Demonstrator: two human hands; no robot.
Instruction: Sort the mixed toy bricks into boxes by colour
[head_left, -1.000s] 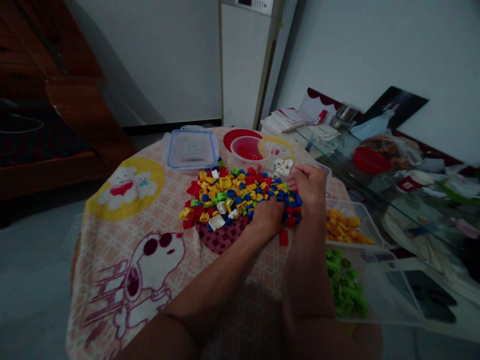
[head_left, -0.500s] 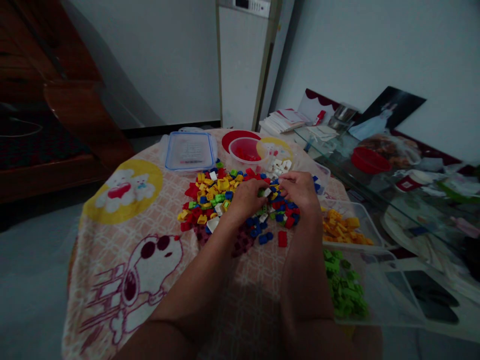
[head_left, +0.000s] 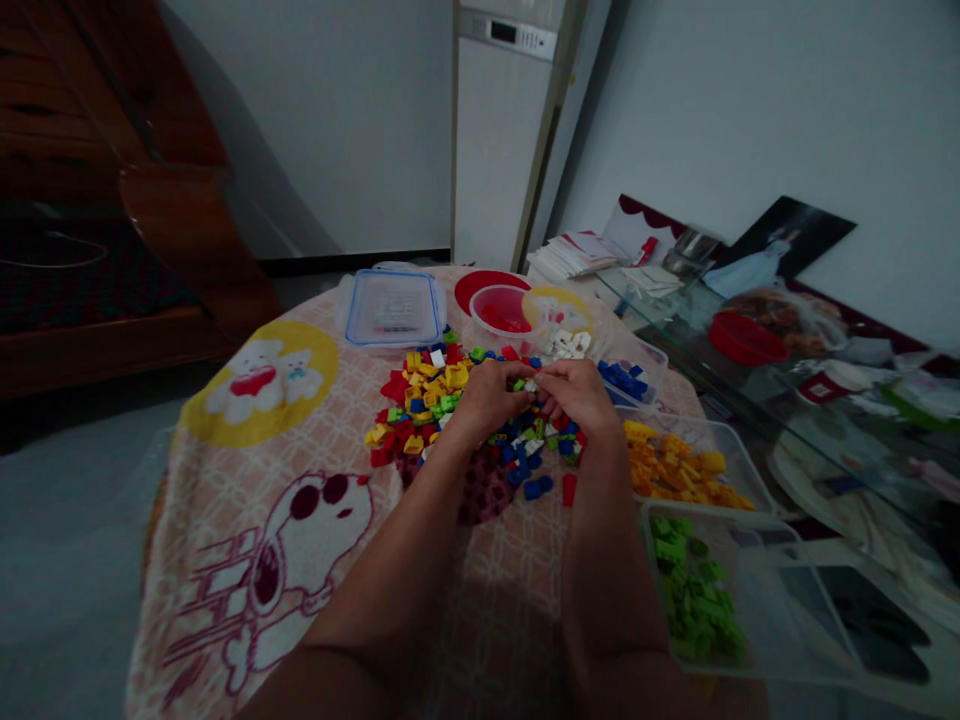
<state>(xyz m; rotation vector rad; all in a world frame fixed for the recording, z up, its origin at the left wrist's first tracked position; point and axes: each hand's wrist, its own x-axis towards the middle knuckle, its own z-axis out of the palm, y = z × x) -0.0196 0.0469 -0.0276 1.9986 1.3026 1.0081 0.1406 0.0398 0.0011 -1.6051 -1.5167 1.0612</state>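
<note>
A mixed heap of toy building bricks (head_left: 420, 405) in red, yellow, blue, green and white lies on the table. Over its right part my left hand (head_left: 489, 396) is closed, its thumb and fingers around a small green and white building brick (head_left: 520, 384). My right hand (head_left: 579, 394) meets it there, fingertips pinched at the white end of the same piece. Whether this is one brick or two joined ones is too small to tell. Some loose blue bricks (head_left: 534, 488) and a red brick (head_left: 569, 489) lie just in front of the hands.
To the right stand clear boxes of blue bricks (head_left: 622, 380), yellow bricks (head_left: 675, 470) and green bricks (head_left: 694, 600). White bricks (head_left: 568, 345) and a round tub (head_left: 501, 312) with red pieces sit behind the heap. A blue-rimmed lidded box (head_left: 394, 308) is at back left. A cluttered glass table (head_left: 750, 385) adjoins.
My right hand has moved left and now meets my left hand at the small piece. Blue bricks in the box behind it have come into view. The camera view has shifted slightly.
</note>
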